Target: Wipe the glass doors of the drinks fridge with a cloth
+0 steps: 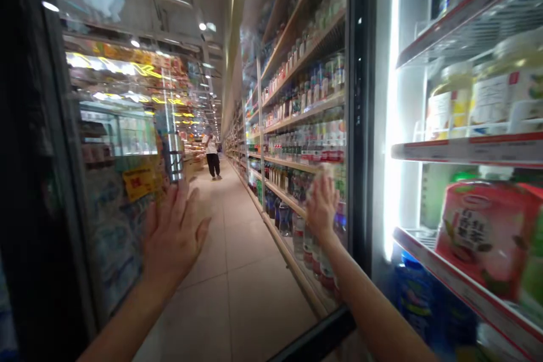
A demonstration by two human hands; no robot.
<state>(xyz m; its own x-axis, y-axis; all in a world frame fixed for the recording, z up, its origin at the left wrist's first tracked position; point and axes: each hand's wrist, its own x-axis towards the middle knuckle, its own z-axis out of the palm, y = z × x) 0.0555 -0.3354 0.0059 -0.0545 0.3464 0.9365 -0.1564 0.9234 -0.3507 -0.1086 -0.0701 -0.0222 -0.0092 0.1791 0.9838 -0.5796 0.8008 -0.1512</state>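
Between dark frame edges (360, 96), left hand (173, 232) and right hand (321, 203) flank tiled floor (250, 288).

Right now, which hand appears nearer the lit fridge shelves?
The right hand, seen beside the black upright frame by the lit shelves; the left hand appears farther off, near the yellow sign.

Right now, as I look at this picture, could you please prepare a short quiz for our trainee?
1. True or false: the bare left hand is open, fingers extended.
2. Where is the large red printed container? (a) in the right hand (b) inside the brightly lit white refrigerator (c) on the tiled floor
3. What colour are the trousers of the distant person in a white top?

Key: 1 true; 2 b; 3 black.
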